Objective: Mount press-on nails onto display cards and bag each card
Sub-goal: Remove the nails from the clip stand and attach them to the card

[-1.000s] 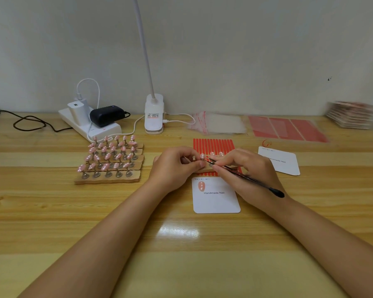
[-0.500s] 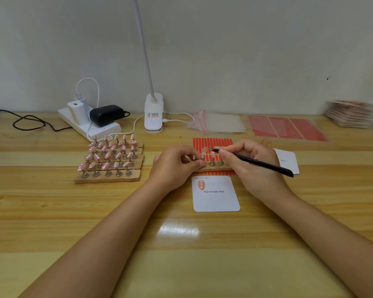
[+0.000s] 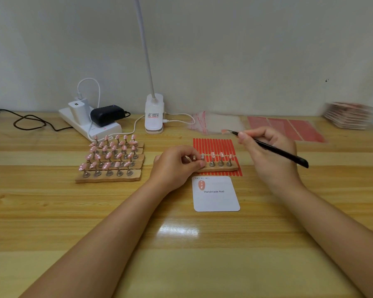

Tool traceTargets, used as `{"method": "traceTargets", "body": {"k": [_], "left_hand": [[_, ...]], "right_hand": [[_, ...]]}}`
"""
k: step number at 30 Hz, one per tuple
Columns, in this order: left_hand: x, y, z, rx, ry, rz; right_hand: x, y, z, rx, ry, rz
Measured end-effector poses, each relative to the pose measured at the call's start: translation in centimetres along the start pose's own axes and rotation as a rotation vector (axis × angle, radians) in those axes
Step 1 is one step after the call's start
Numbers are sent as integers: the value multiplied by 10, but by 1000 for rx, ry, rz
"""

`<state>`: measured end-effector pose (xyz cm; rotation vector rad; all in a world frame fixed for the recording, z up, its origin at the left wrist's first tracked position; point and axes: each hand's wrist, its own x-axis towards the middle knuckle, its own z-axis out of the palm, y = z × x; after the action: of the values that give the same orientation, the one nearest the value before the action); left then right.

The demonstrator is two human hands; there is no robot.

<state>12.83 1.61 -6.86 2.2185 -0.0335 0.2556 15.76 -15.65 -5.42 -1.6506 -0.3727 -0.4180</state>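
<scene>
1. Table [image 3: 52, 211]: pale wood with plain grain, varnished, glossy enough to throw back a bright glare patch.
2. Strip [image 3: 222, 168] and stacked racks [image 3: 108, 178]: raw, matt wood with rough edges, carrying small shiny metal stands.
3. Nails [image 3: 108, 155] on those stands: smooth pink, faintly glossy.
4. Display card [image 3: 216, 198]: white, matt, paper-like.
5. Tool [image 3: 278, 152]: black, slim, slight sheen.
6. Bags [image 3: 215, 123]: clear, thin, filmy plastic.
7. Lamp base [image 3: 153, 117] and power strip [image 3: 88, 125]: smooth white plastic; adapter [image 3: 107, 115] black plastic, matt.
</scene>
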Motion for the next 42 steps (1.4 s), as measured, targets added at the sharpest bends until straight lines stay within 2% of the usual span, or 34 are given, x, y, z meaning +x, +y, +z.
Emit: {"method": "traceTargets", "body": {"k": [7,12,20,27,42], "left_hand": [[0,-2,1,6,3,9],[1,-4,2,-2,20,18],[1,-4,2,10,17,24],[1,-5,2,13,17,19],[2,-6,2,1,21,10]], "right_hand": [[-25,-5,-10,-102,-265,-58],[-45,-2,-20,-274,-426,-293],[-48,8,-23,-433,-464,-556],[-45,12,-24,-572,-490,-703],[-47,9,-19,-625,-469,-809]]}}
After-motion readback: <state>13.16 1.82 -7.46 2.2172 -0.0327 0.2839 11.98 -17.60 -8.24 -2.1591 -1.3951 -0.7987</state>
